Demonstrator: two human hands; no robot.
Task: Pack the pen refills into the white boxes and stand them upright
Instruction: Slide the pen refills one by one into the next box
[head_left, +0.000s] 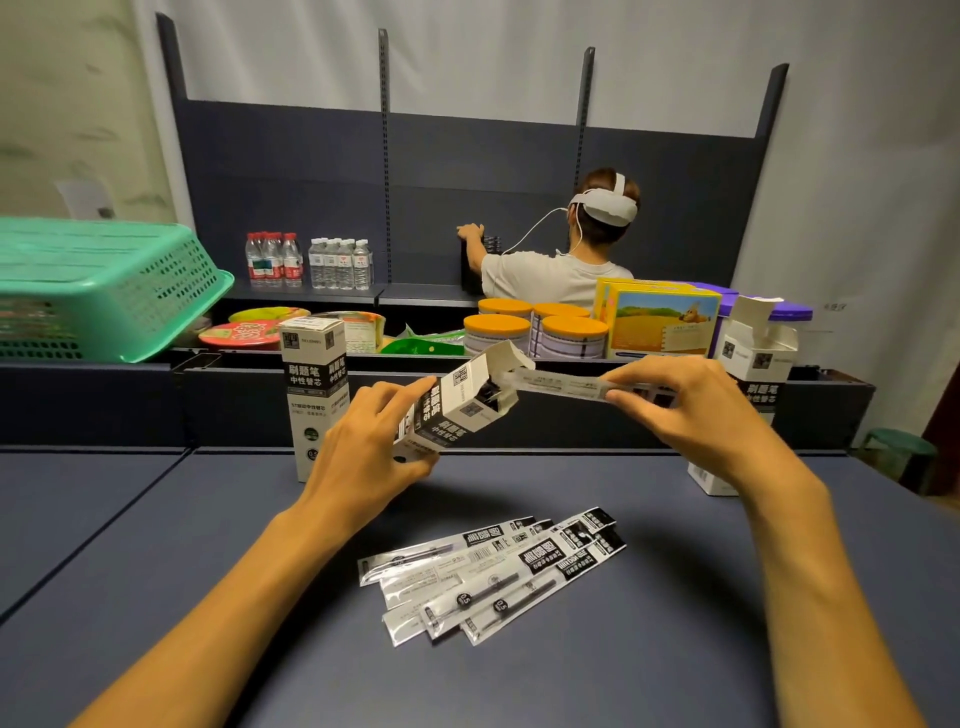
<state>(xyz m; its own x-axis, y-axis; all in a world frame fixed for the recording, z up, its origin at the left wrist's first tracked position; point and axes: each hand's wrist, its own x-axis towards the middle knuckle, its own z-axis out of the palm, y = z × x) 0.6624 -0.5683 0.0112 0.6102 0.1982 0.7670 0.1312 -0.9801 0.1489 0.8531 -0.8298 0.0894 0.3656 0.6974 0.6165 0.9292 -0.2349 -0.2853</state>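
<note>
Left hand: your fingers are curled round the tilted white box, holding it off the counter with its open mouth turned to the right.
Right hand: thumb and fingertips pinch a packaged refill whose left end sits at the box mouth.
Loose refills: a fanned pile lies on the counter just below your hands, not yet packed.
Snag risk: the raised top flap hangs over the mouth; the flat packet could catch on it or buckle if you push at an angle.
Tipping risk: the closed box stands upright just beside your left hand, the open box behind your right; a wide elbow swing could topple either.
Open room: bare counter lies to the left and toward you, well apart from the boxes.
</note>
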